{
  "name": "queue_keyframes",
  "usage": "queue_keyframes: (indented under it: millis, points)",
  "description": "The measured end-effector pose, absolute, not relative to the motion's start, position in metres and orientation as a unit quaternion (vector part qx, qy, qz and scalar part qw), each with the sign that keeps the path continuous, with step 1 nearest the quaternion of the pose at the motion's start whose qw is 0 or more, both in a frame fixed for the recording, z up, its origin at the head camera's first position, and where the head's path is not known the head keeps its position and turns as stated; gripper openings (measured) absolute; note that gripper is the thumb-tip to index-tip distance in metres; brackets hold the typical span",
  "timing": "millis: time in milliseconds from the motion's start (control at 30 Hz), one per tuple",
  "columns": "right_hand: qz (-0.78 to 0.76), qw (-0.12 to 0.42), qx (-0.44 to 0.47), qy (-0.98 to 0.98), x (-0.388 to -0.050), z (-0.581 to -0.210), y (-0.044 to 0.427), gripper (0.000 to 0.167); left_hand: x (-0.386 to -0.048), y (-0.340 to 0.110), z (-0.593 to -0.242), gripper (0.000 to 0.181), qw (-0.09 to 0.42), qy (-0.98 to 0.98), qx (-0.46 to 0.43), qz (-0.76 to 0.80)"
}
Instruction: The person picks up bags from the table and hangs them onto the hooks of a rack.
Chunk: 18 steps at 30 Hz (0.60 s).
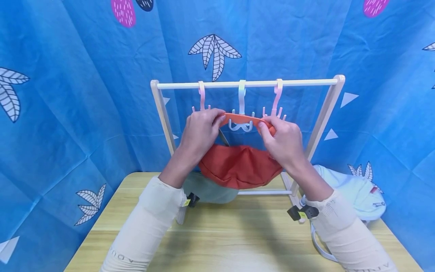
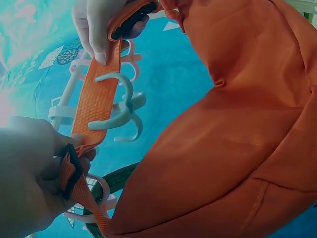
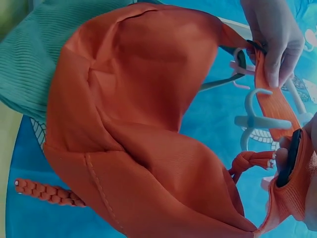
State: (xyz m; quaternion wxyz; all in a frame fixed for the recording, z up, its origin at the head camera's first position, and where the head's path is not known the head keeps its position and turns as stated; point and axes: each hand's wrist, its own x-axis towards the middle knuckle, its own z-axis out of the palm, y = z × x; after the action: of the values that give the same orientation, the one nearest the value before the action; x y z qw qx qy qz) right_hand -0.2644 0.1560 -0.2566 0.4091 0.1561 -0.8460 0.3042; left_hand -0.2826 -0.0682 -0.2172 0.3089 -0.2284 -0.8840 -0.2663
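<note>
Both hands pinch the orange strap (image 1: 240, 118) of a red-orange sling bag (image 1: 241, 166), stretching a short length of it between them. My left hand (image 1: 202, 130) is on the left end and my right hand (image 1: 283, 141) on the right end, beside a black buckle (image 3: 291, 158). The stretched strap is at the pale blue middle hook (image 1: 241, 98), whose curved prongs (image 2: 111, 119) overlap it in the wrist views. Whether the strap's weight rests on them, I cannot tell. The bag's body hangs below the hands, and a braided orange pull (image 3: 49, 192) dangles from it.
A white-barred wooden rack (image 1: 323, 113) stands on the wooden table (image 1: 231, 234). Pink hooks (image 1: 202, 94) flank the middle one. A grey-green bag (image 1: 210, 189) hangs at the left, partly hidden. A pale backpack (image 1: 353, 192) lies at the right. Blue patterned cloth (image 1: 102, 113) surrounds the table.
</note>
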Motion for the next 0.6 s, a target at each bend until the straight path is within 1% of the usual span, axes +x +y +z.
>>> queue_keyframes:
  millis: [233,467,600]
  points:
    - [0.321,0.379,0.153,-0.854,-0.266,-0.263,0.158,0.026,-0.283,-0.068,-0.225,0.032,0.289,-0.893,-0.226,-0.262]
    - [0.346,0.363,0.157,-0.851,-0.267,-0.268,0.159,0.026,-0.283,-0.068,-0.232,0.032,0.273,-0.892,-0.224,-0.28]
    - [0.391,0.324,0.154,-0.848,-0.267,-0.27,0.161,0.029,-0.282,-0.068,-0.236,0.032,0.265,-0.891,-0.221,-0.296]
